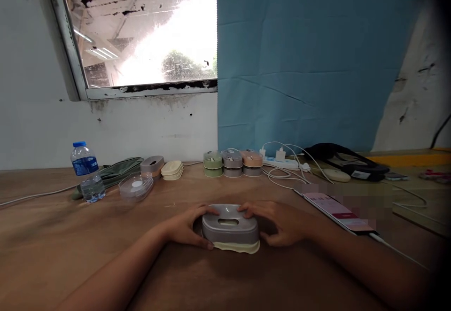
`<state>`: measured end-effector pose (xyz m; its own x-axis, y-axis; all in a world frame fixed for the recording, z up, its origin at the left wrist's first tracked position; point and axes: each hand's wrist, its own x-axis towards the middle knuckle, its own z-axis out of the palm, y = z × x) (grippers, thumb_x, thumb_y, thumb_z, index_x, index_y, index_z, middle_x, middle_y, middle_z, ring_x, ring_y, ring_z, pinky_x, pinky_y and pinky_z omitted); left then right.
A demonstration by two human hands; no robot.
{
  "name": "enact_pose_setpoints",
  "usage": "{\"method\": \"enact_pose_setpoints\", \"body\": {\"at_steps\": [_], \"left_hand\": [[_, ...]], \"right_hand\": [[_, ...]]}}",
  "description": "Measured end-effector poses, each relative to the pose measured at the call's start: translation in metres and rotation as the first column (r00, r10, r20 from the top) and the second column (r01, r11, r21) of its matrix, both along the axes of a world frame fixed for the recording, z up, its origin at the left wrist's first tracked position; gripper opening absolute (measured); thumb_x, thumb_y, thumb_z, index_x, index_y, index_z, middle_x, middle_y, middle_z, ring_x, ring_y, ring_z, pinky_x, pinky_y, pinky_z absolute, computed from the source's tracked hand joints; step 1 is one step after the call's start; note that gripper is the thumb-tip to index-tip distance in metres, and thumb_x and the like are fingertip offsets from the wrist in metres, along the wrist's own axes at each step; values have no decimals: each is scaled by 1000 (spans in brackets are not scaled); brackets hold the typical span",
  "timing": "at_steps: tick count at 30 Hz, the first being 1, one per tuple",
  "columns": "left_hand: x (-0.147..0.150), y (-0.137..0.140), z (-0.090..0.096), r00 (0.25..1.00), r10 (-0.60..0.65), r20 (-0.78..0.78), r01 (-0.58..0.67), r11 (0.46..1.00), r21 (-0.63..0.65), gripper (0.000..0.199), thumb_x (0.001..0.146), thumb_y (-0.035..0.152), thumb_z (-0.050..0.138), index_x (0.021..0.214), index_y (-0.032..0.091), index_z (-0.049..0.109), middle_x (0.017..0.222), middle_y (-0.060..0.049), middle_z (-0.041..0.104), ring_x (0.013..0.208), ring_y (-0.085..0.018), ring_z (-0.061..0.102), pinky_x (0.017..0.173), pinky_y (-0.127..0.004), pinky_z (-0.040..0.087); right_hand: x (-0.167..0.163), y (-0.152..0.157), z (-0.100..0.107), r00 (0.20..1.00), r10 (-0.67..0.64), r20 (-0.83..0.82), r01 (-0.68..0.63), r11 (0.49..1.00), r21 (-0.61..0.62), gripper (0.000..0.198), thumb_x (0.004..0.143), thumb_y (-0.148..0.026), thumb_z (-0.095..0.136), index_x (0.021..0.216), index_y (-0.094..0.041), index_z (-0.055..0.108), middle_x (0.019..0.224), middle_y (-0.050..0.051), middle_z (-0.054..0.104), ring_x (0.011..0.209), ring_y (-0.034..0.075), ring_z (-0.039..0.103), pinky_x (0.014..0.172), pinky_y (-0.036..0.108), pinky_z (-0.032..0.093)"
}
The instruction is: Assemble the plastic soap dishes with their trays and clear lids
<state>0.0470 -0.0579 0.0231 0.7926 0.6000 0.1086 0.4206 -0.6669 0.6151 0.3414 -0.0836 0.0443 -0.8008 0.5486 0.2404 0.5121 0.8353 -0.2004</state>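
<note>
In the middle of the table, close to me, is a grey oval plastic box (230, 232) with an oval slot in its top. A cream base piece (239, 246) with a wavy edge shows under its front. My left hand (192, 225) grips the box's left end, thumb low at the front corner and fingers on the top rim. From the right, my right hand (278, 219) curls around the other end, its fingertips on the top rim and its thumb near the lower right corner.
Behind stand a water bottle (86, 172), clear lids (136, 188), a grey-and-tan box (152, 166), stacked cream pieces (172, 170) and several lidded boxes (232, 163). Right of them lie a power strip (282, 162), cables, a black bag (345, 160) and a tablet (336, 210).
</note>
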Motion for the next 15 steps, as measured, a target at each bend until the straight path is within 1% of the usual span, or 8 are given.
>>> {"method": "enact_pose_setpoints", "body": {"at_steps": [4,8,10,11,12,13,14,15], "left_hand": [[-2,-2,2,999,3,-35,-2,1000,7,78,58,41,74,128,30,41,135,-8,36,124,-30,35,103,-43,28],[-2,-7,9,996,-1,-92,5,999,43,82,56,47,74,129,31,40,139,-8,31,125,-32,33,102,-43,29],[-4,-6,13,996,-12,-91,22,993,117,75,63,50,68,129,29,39,137,-8,35,125,-29,33,102,-41,30],[-6,-4,16,997,14,-75,0,983,185,67,70,50,62,128,28,40,135,-8,39,124,-27,35,102,-40,29],[-9,1,18,996,72,-49,-56,960,275,58,75,48,56,127,26,42,132,-8,43,123,-26,37,102,-40,27],[-15,6,19,986,164,-11,-148,914,378,48,79,46,51,123,25,46,129,-8,46,121,-25,39,102,-41,25],[-22,12,20,959,282,40,-266,835,482,40,82,42,48,118,24,50,125,-8,50,119,-25,41,103,-42,22],[-31,19,21,907,410,101,-390,723,570,34,82,38,47,112,23,54,121,-8,53,116,-25,43,103,-44,19]], "right_hand": [[-5,-4,-1,1000,-20,-11,20,1000,5,46,61,-29,65,104,-18,53,123,11,52,108,25,52,90,36,42],[-12,-8,-3,1000,-18,0,18,999,-28,46,56,-30,66,98,-18,52,132,12,42,111,27,49,90,35,42],[-14,-8,-4,1000,-8,2,8,999,-35,46,55,-29,66,97,-18,51,132,13,42,113,28,48,91,35,42],[-14,-8,-5,1000,-5,0,5,999,-33,46,55,-29,66,96,-17,51,131,13,42,114,28,47,91,35,42],[-14,-7,-5,1000,-3,1,4,1000,-29,46,54,-29,66,96,-17,50,131,13,42,115,28,46,92,35,41],[-14,-7,-6,1000,-4,5,4,1000,-25,46,54,-29,66,96,-17,50,131,14,42,115,28,46,92,35,41],[-14,-7,-6,1000,-4,11,4,1000,-18,46,54,-29,66,95,-16,50,131,14,42,115,28,46,92,35,41],[-15,-7,-6,1000,-4,18,4,1000,-6,46,54,-29,66,95,-16,51,130,15,43,114,28,46,92,35,41]]}}
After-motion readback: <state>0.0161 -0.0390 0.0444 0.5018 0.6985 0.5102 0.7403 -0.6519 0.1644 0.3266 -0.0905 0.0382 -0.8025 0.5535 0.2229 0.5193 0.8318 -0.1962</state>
